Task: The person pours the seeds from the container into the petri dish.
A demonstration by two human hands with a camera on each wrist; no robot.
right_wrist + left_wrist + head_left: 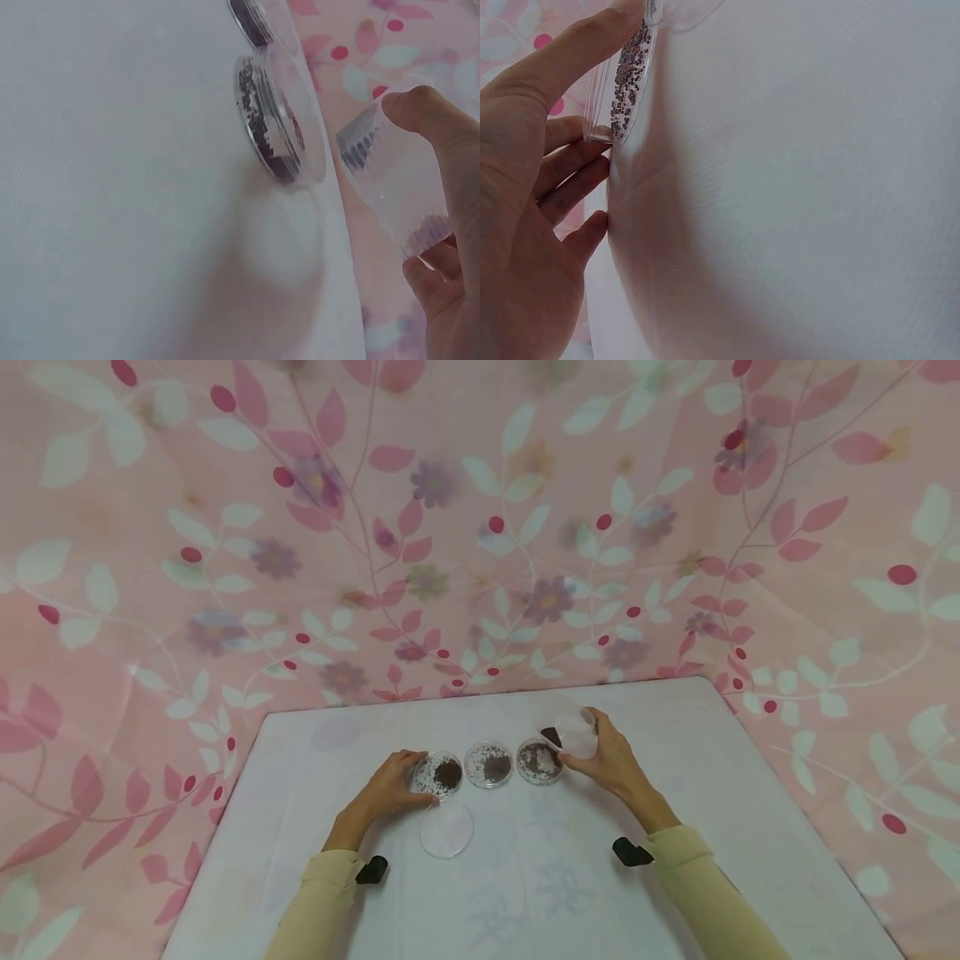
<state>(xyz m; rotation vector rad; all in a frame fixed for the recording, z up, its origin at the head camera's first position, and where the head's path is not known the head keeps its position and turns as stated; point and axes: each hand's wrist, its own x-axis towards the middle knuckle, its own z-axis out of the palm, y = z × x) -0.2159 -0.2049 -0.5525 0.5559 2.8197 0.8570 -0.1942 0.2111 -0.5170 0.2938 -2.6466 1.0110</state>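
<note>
Three clear round dishes of dark grains stand in a row on the white table (750, 827). My left hand (415, 779) grips the rim of the left dish (441, 773); in the left wrist view my thumb and fingers (570, 142) hold that dish (624, 90) by its edge. The middle dish (488, 765) stands untouched. My right hand (587, 745) holds a clear plastic cup (574, 732), tilted over the right dish (538, 762), with something dark at its lip. In the right wrist view the cup (390, 180) hangs beside that dish (281, 127).
A loose clear lid (447, 829) lies flat on the table just in front of the left dish. A pink flowered curtain (480, 527) hangs behind and around the table. Black wrist camera mounts (632, 852) sit on both sleeves.
</note>
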